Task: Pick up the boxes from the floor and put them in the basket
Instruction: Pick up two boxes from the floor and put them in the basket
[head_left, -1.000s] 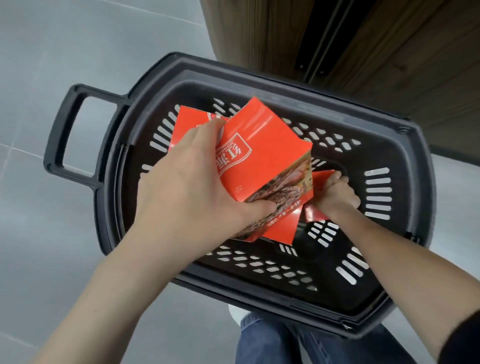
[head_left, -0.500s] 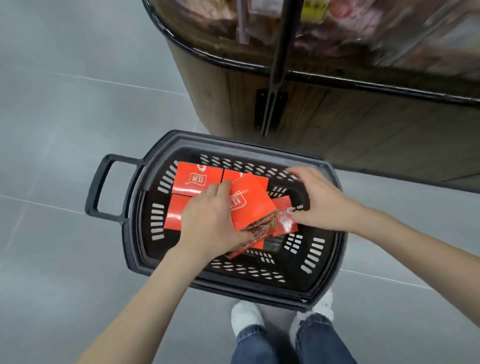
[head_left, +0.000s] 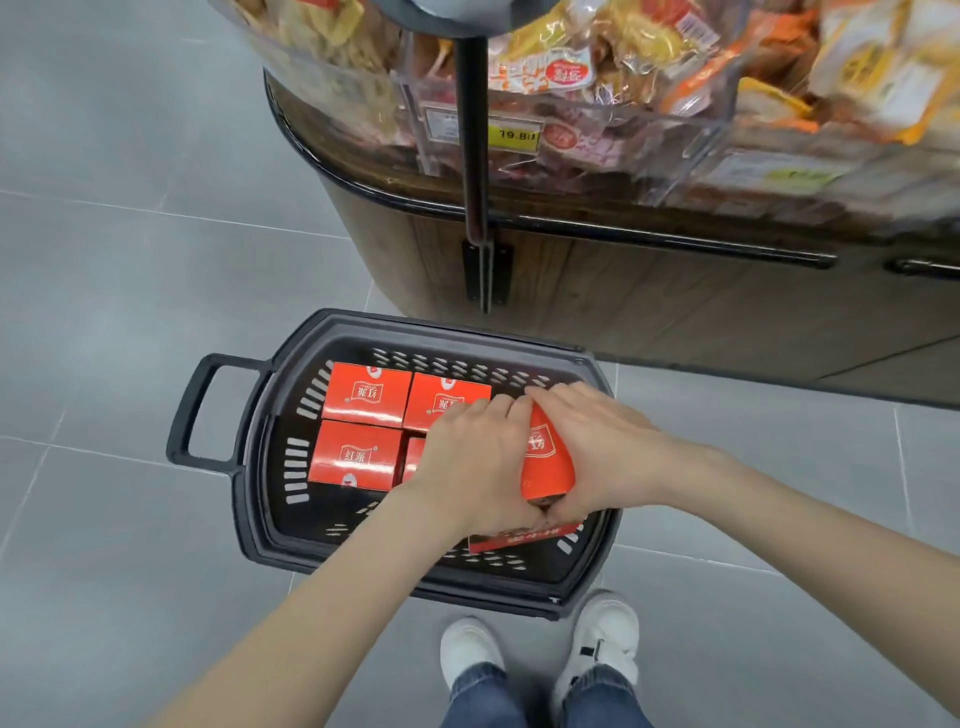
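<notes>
A black plastic basket (head_left: 260, 478) with a side handle stands on the grey tile floor. Several red boxes lie flat inside it, such as the far-left one (head_left: 366, 393) and the near-left one (head_left: 355, 455). Over the basket's right half, my left hand (head_left: 475, 462) and my right hand (head_left: 597, 449) press together on one tilted red box (head_left: 545, 457), fingers wrapped on both sides of it. Below the hands, the edge of another red box (head_left: 519, 538) shows against the basket's near wall.
A wooden display counter (head_left: 649, 312) with clear bins of packaged snacks rises just behind the basket, with a black post (head_left: 475, 156) fixed to its front. My white shoes (head_left: 540, 654) stand right at the basket's near rim. Grey floor tiles spread to the left.
The view has pulled back and up from the basket. My right hand came over from the right side and joined the left on the tilted red box.
</notes>
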